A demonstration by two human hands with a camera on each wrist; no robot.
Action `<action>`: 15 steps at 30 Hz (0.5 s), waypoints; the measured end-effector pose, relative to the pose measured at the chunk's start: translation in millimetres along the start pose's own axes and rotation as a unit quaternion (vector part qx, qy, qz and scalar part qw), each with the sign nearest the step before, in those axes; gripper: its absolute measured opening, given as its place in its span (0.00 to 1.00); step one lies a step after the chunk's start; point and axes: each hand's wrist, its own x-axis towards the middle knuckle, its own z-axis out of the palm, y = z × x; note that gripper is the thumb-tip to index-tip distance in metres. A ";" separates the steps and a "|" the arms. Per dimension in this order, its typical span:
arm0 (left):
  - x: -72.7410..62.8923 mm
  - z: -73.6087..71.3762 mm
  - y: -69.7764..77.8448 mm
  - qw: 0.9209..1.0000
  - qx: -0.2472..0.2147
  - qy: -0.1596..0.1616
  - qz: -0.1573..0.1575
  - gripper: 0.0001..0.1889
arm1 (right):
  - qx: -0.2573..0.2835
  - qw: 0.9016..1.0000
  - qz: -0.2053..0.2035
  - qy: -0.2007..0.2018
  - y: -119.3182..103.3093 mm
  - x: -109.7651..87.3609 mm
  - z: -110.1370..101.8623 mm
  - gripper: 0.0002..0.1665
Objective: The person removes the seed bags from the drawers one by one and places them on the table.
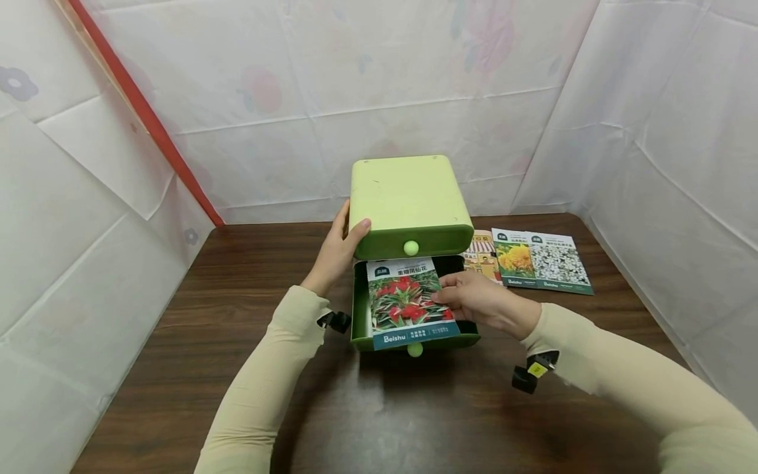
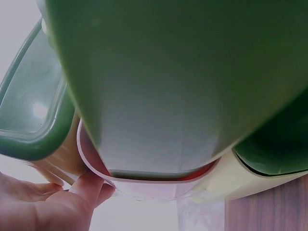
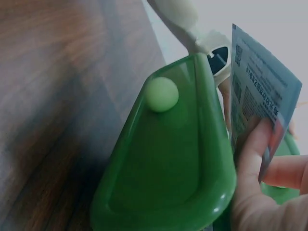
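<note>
A light-green box with drawers (image 1: 408, 191) stands on the table, its upper drawer front (image 1: 385, 243) pushed in. Below it, the dark-green lower drawer (image 1: 466, 340) is pulled out toward me. A seed packet (image 1: 408, 296) with red flowers slants over this drawer, its bottom edge by the front rim. My right hand (image 1: 482, 299) pinches the packet's right edge between thumb and fingers; the right wrist view shows the packet's printed back (image 3: 260, 82). My left hand (image 1: 333, 257) rests against the box's upper left side, thumb on the front corner.
To the right of the box lie two seed packets side by side, one with yellow flowers (image 1: 514, 260) and one with white flowers (image 1: 559, 260). An orange illustrated packet (image 1: 482, 253) lies partly behind the box and right hand. White sheeting (image 1: 379, 79) encloses the brown table (image 1: 260, 263).
</note>
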 end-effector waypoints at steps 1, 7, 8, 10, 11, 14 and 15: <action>-0.1 0.1 0.2 1.000 -0.002 0.000 -0.001 0.44 | 0.002 1.000 0.002 -0.005 0.2 -2.6 -0.2 0.15; -0.7 0.6 1.0 1.000 -0.002 -0.001 0.000 0.43 | -0.004 1.000 0.012 -0.022 0.2 -19.6 -0.7 0.06; -0.8 0.6 1.3 1.000 -0.001 -0.001 0.001 0.43 | -0.006 1.000 0.013 -0.024 -0.3 -23.0 -0.6 0.09; -1.1 0.8 1.7 1.000 0.002 0.000 0.001 0.43 | -0.008 0.999 0.014 -0.029 -1.8 -29.7 0.1 0.16; -1.3 0.9 1.9 1.000 0.004 0.001 0.000 0.43 | -0.007 0.999 0.014 -0.030 -2.7 -33.0 0.5 0.19; -1.6 0.9 2.2 1.000 0.005 -0.001 0.002 0.43 | -0.001 0.999 0.009 -0.038 -6.8 -43.0 1.6 0.25; -1.6 0.8 2.0 1.000 0.008 -0.001 0.003 0.43 | -0.004 0.999 0.006 -0.036 -8.4 -46.3 1.4 0.26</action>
